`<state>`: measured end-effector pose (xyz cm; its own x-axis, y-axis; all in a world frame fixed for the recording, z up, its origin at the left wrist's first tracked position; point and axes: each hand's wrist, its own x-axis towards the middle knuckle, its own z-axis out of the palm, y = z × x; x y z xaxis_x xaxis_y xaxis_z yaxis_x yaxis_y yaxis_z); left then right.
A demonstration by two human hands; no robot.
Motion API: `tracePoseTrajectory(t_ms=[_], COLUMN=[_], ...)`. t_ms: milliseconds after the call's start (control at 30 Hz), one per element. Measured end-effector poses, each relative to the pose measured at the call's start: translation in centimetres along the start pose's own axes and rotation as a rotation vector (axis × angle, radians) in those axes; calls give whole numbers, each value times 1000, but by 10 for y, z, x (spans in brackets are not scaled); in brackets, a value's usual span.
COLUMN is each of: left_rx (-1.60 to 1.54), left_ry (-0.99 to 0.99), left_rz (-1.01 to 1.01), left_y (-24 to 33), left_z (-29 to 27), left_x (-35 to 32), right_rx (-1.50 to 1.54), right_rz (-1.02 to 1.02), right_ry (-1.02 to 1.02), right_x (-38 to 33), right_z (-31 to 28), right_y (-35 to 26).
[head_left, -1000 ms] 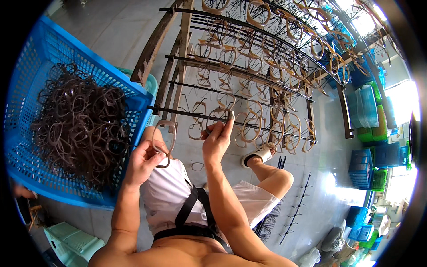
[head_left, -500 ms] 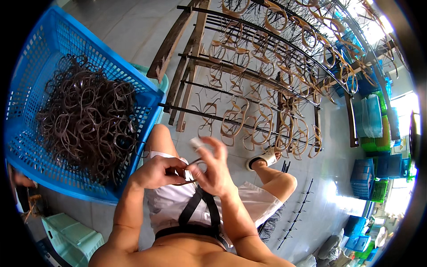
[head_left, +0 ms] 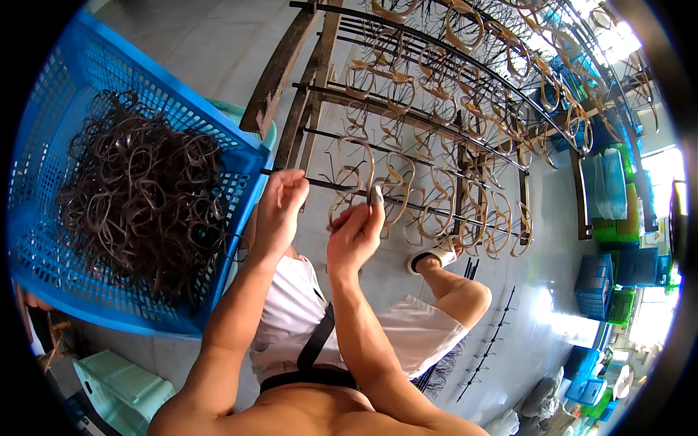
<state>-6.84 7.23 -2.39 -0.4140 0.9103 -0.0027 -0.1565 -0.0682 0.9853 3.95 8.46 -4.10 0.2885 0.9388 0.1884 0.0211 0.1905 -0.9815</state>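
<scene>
Grey concrete floor [head_left: 218, 43], smooth and bare at far left. Standing on it at centre and right, a dark rack [head_left: 465, 138] of long thin rods, hung along every rod with brown oval loops [head_left: 396, 190]. At left, a blue mesh basket [head_left: 233, 196], heaped with dark tangled loops [head_left: 138, 203]. Near left, a pale green stool [head_left: 120, 389]. Flat on the floor at near right, loose spiked rods [head_left: 491, 341]. Further right, stacked blue and green crates [head_left: 607, 287].
</scene>
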Motion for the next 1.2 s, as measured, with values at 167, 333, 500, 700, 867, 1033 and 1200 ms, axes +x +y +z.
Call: tracePoseTrajectory(t_ms=[167, 333, 500, 700, 867, 1033, 1200], left_rx=[52, 26, 39, 64, 9, -66, -173], left_ry=[-88, -137, -141, -111, -89, -85, -81], left_rz=[-131, -171, -155, -164, -159, -232, -280], left_y=[-11, -6, -8, -9, -11, -2, -6], left_z=[14, 16, 16, 19, 18, 20, 15], left_x=[26, 24, 23, 20, 18, 13, 11], right_rx=[-245, -273, -304, -163, -62, -83, -151], right_rz=[50, 125, 117, 181, 188, 138, 36], right_ry=[132, 140, 156, 136, 113, 106, 27], right_x=[6, 6, 9, 8, 6, 4, 0], right_z=[18, 21, 22, 22, 27, 29, 31], right_y=[5, 9, 13, 10, 2, 5, 2])
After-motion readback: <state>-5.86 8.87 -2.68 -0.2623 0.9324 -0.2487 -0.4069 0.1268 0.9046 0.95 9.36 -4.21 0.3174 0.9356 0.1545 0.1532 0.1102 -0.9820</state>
